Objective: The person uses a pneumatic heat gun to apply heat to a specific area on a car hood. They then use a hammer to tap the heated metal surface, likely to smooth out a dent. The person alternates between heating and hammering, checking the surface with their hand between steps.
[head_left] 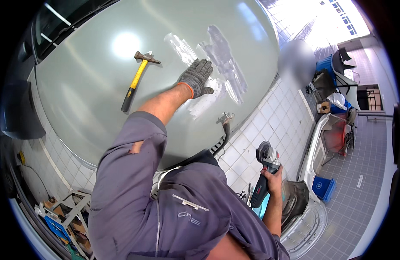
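On the grey-green hood (91, 65), rested gloved left hand (195, 79) flat among scraped patches (226, 60), with fingers (203, 68) nearly together and thumb (206, 90) apart, gripping nothing. Beside the hood, held angle grinder (261, 184) in right hand (275, 177), with fingers wrapped round it. Farther right, saw blue bin (324, 189), contents unclear; lower left, metal cart (79, 209) carrying blue and brown items (56, 227).

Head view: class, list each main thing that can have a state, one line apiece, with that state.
car panel: greenish-grey, partly scuffed to pale, shiny patches
left hand: gloved, flat on the panel, fingers spread
angle grinder: held off the panel; running or stopped, cannot tell
right hand: no glove, closed around the grinder
hammer: lying on the panel
left sleeve: torn
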Tool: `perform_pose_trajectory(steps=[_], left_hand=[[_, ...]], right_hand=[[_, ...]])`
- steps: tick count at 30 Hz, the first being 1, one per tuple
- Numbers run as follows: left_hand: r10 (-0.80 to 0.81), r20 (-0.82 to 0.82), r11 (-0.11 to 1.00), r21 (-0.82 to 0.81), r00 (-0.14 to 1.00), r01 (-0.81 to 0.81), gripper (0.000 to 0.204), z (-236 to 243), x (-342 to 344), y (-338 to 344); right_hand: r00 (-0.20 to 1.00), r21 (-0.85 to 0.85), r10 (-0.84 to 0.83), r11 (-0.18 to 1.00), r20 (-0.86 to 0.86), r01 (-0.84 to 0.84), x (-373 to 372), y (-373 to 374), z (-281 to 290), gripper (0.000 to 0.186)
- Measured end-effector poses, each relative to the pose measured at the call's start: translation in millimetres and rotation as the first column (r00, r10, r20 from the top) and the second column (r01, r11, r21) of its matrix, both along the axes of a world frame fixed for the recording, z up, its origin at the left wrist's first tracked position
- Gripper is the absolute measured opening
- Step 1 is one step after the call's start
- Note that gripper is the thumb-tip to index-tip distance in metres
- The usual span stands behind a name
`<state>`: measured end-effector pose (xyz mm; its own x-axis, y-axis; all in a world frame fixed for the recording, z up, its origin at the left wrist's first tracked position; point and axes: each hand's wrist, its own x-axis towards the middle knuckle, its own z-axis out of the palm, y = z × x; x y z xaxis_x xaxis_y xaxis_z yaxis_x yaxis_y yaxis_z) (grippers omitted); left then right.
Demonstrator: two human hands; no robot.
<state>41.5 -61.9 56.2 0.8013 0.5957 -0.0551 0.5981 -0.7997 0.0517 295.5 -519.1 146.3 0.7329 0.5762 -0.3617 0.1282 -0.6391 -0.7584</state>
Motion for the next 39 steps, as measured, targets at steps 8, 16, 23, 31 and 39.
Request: perform_pose_trajectory(steps=[8, 16, 23, 31, 39], left_hand=[[0.018, -0.063, 1.000, 0.010, 0.998, -0.017, 0.093, -2, -26, -39], [0.014, -0.111, 0.993, 0.118, 0.994, -0.001, 0.097, -19, -10, -37], [0.150, -0.069, 0.965, 0.229, 0.986, -0.131, 0.078, -23, 12, -47], [0.387, -0.305, 0.920, 0.059, 0.870, -0.389, 0.087, -1, 82, -15], [0.511, -0.050, 0.847, 0.201, 0.858, -0.492, 0.096, -35, 160, 52]], right_hand=[[0.884, -0.025, -0.285, 0.954, -0.371, 0.297, -8, -93, -6, 0.053], [0.580, 0.588, 0.103, 0.090, -0.808, 0.804, 34, -191, -91, 0.109], [0.486, 0.619, 0.644, -0.024, -0.591, 0.785, 146, -123, -148, 0.065], [-0.297, -0.371, -0.543, 0.030, -0.786, 0.928, 281, -162, -354, 0.023], [0.012, -0.461, -0.718, 0.459, -0.696, 0.760, 330, -171, -459, 0.018]])
